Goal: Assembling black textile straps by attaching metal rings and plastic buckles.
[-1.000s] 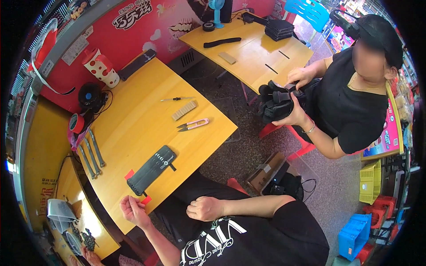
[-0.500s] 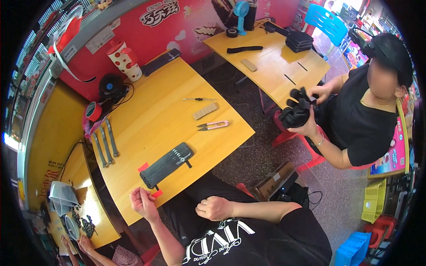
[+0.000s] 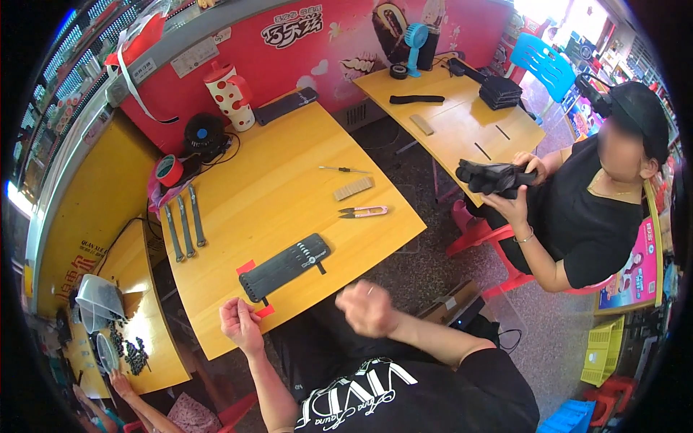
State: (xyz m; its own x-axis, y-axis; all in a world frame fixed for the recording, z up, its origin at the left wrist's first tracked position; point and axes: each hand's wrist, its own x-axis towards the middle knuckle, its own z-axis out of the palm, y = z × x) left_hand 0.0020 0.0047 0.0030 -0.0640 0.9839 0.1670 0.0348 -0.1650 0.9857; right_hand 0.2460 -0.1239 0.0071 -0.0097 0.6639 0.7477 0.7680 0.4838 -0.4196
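Observation:
My left hand (image 3: 242,323) is closed, fingers curled together at the table's near edge; whether anything small is in them is hidden. Just beyond it lies a flat dark, ribbed rectangular piece (image 3: 285,267) with small pale marks towards its right end and short black tabs on its near side. Red strips (image 3: 265,312) show at its left end, one by my left hand. My right hand (image 3: 367,309) is raised over my lap near the table edge, smeared by motion and apart from the dark piece.
Pink-handled thread snips (image 3: 363,212), a tan ribbed block (image 3: 354,189) and a thin pointed tool (image 3: 345,169) lie on the right of the table (image 3: 267,187). Several dark straps (image 3: 184,224) lie left. At another table, a person holds a black bundle (image 3: 498,177).
My right hand has risen and moved right. My left hand stays closed near the dark piece. The view has shifted slightly, and the other person's black bundle has been turned.

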